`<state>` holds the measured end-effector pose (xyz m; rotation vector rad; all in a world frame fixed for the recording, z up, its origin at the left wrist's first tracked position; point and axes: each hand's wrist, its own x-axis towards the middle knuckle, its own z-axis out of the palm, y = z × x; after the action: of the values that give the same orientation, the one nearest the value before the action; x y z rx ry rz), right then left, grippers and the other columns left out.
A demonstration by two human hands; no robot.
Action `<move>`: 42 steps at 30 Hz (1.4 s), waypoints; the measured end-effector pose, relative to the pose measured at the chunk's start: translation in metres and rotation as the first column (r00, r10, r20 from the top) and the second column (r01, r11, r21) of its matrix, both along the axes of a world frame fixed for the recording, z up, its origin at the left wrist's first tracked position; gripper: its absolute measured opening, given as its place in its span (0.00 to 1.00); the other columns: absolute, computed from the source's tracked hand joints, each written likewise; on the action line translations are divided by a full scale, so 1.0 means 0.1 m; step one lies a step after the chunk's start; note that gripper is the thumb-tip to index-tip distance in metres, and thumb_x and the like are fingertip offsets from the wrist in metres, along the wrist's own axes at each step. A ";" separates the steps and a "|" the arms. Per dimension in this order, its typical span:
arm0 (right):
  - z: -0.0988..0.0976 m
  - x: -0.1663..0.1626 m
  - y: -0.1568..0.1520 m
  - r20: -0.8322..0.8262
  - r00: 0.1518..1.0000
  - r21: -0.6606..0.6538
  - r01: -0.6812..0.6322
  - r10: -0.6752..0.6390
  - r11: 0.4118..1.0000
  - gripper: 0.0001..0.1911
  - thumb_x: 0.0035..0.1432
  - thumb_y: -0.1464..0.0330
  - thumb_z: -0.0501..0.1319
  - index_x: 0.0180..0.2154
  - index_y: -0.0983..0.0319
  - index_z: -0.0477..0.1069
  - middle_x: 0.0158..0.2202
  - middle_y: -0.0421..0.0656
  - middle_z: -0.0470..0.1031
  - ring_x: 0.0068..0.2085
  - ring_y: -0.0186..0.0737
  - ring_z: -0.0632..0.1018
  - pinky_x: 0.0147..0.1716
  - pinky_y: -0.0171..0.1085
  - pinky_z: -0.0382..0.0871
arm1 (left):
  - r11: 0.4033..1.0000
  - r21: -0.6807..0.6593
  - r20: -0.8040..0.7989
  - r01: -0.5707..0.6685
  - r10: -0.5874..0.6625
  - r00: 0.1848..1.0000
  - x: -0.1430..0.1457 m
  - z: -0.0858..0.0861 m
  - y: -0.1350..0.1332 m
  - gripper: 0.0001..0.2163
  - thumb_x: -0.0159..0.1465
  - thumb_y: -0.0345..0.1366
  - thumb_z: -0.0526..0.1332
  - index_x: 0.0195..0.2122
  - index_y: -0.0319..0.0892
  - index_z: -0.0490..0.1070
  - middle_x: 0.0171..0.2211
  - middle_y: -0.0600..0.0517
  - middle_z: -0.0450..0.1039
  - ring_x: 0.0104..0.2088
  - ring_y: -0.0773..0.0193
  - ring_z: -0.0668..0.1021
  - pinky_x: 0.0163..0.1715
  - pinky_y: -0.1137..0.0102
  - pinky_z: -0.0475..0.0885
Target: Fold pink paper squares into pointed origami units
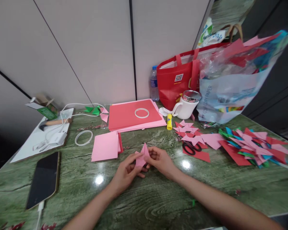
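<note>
Between my two hands is a folded piece of pink paper (141, 160), its pointed tip standing up and a crease running down from it. My left hand (126, 172) grips its left side, thumb low and fingers around the edge. From the other side my right hand (159, 161) pinches it, the thumb pressed on the front near the middle. Part of the paper is covered by my fingers. Just left of my hands lies a stack of square pink sheets (105, 147) with red ones showing under its right edge.
Behind are large red sheets (124, 116) with a white ring (141, 113) on top. To the right lie a yellow glue stick (169, 122), a white mug (186, 107), black-handled scissors (191, 148) and piled coloured paper pieces (252, 145). A phone (43, 179) and hammer (54, 123) are left.
</note>
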<state>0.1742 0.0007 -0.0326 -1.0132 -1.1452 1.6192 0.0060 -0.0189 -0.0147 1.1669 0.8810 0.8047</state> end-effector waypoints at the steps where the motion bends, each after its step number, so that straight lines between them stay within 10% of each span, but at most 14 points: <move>1: 0.00 0.00 0.00 -0.008 1.000 -0.007 -0.001 0.001 1.000 0.14 0.45 0.65 0.66 0.33 0.64 0.67 0.28 0.38 0.73 0.23 0.29 0.73 0.22 0.30 0.70 | 1.000 -0.017 -0.006 0.019 -0.020 1.000 0.00 -0.01 0.00 0.22 0.55 0.39 0.64 0.51 0.42 0.66 0.46 0.44 0.71 0.38 0.56 0.79 0.34 0.64 0.76; 11: -0.04 -0.02 -0.03 -0.075 0.996 0.041 0.046 -0.043 0.998 0.15 0.44 0.68 0.67 0.28 0.61 0.60 0.23 0.32 0.66 0.20 0.26 0.71 0.20 0.27 0.68 | 0.992 -0.122 0.021 0.006 -0.004 1.000 -0.01 0.00 0.01 0.25 0.54 0.38 0.65 0.53 0.39 0.66 0.39 0.43 0.77 0.40 0.55 0.78 0.38 0.62 0.75; 23: -0.04 -0.03 -0.08 -0.047 0.995 0.139 0.091 -0.085 0.986 0.16 0.46 0.69 0.65 0.40 0.59 0.71 0.50 0.43 0.64 0.26 0.26 0.71 0.20 0.28 0.69 | 0.987 -0.160 0.055 0.006 0.003 0.998 0.01 0.01 0.01 0.28 0.52 0.36 0.67 0.54 0.39 0.64 0.39 0.43 0.76 0.36 0.57 0.80 0.35 0.65 0.75; 29: -0.04 0.00 -0.02 -0.060 0.988 0.045 0.142 -0.140 0.989 0.18 0.43 0.68 0.67 0.39 0.61 0.69 0.36 0.40 0.72 0.25 0.28 0.72 0.22 0.29 0.69 | 0.993 0.098 -0.194 -0.072 0.090 0.977 -0.03 -0.02 0.00 0.22 0.57 0.41 0.61 0.52 0.39 0.63 0.30 0.49 0.75 0.21 0.65 0.77 0.21 0.71 0.72; 32: -0.05 0.03 0.04 -0.054 0.971 0.021 0.234 -0.233 0.972 0.16 0.40 0.65 0.69 0.32 0.63 0.68 0.24 0.36 0.71 0.23 0.30 0.73 0.23 0.30 0.70 | 0.782 0.612 -0.404 -0.116 0.436 0.804 -0.15 0.02 0.06 0.12 0.57 0.40 0.61 0.41 0.41 0.70 0.28 0.51 0.73 0.21 0.67 0.73 0.22 0.71 0.70; 35: -0.05 0.04 0.07 -0.025 0.958 0.026 0.286 -0.285 0.958 0.15 0.39 0.63 0.69 0.27 0.64 0.68 0.22 0.36 0.70 0.21 0.31 0.73 0.23 0.31 0.69 | 0.560 0.826 -0.510 0.071 0.687 0.518 -0.29 0.10 0.14 0.11 0.57 0.36 0.62 0.41 0.40 0.70 0.36 0.46 0.73 0.34 0.58 0.74 0.34 0.64 0.70; 39: -0.06 0.04 0.08 0.012 0.957 0.044 0.289 -0.290 0.956 0.16 0.41 0.59 0.68 0.28 0.64 0.70 0.25 0.39 0.73 0.24 0.33 0.75 0.27 0.34 0.71 | 0.653 0.706 -0.695 0.275 0.713 0.092 -0.38 0.20 0.21 0.18 0.54 0.35 0.65 0.45 0.37 0.69 0.44 0.40 0.70 0.44 0.47 0.70 0.41 0.57 0.67; 42: -0.08 0.05 0.09 0.006 0.966 0.039 0.257 -0.257 0.966 0.18 0.43 0.58 0.67 0.34 0.63 0.71 0.29 0.40 0.74 0.27 0.34 0.76 0.31 0.36 0.73 | 0.754 0.591 -0.782 0.286 0.623 -0.024 -0.39 0.24 0.22 0.17 0.55 0.35 0.63 0.45 0.37 0.69 0.44 0.40 0.70 0.42 0.49 0.71 0.40 0.59 0.67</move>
<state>0.1792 0.0096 -0.0403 -1.0988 -1.0020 1.3828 -0.0333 0.0032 0.0091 2.4291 2.2079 0.2474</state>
